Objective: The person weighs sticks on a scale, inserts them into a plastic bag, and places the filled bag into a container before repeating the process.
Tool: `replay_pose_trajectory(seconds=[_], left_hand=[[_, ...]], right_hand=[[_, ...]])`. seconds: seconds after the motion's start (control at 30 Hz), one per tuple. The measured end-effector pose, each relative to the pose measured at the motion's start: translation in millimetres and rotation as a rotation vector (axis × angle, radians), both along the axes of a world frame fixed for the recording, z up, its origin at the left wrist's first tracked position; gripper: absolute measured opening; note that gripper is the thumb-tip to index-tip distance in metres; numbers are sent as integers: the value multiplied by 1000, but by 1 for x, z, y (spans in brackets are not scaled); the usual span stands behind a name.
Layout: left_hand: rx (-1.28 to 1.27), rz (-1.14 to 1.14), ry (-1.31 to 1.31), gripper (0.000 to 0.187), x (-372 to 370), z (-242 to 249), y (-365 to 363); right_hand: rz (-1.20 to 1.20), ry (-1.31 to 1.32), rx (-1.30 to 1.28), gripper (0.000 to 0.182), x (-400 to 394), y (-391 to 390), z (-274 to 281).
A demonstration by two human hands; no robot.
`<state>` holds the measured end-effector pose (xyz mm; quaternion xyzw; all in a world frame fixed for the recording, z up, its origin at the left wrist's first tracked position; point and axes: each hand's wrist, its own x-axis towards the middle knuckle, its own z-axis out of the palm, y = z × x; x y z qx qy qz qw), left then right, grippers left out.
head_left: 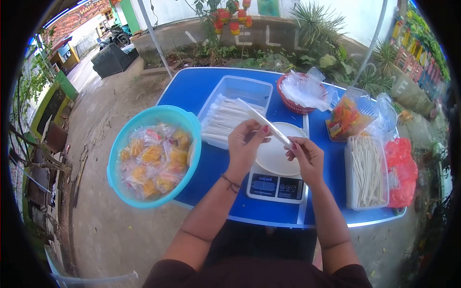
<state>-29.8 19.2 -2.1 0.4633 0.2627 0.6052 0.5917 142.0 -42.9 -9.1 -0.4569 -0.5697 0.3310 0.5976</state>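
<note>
Over the kitchen scale, my left hand (246, 144) and my right hand (306, 158) are both closed on a narrow plastic packet (261, 120). It looks whitish, slants up to the left, and its contents are hard to make out. Below them is the white kitchen scale (253, 191) with a round plate (276, 161), partly covered by my hands. Left of the scale, a clear plastic box (261, 89) has many similar slim packets (223, 117) lying in it. To the right, another clear box (384, 192) is full of long, thin pale sticks (367, 168).
A turquoise basin (117, 185) of bagged yellow food stands at the left. Behind the scale sits a red basket (293, 106) with clear plastic bags (303, 89). A clear container (353, 113) with orange packets and a red plastic bag (402, 168) occupy the blue table's right side (331, 206).
</note>
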Motion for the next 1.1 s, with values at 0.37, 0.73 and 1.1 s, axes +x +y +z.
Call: replay_pose_trajectory(seconds=[0.37,0.73,1.1], left_hand=[[-20,-53,-303,32,-10,3,7],[82,-68,113,27,0,-5,2],[77,48,176,31,8,-1,-5]], right_hand=[[218,469,-276,17,22,4,7],[24,7,3,26,-4,-5,6],[14,-131,20,23,-6,-5,7]])
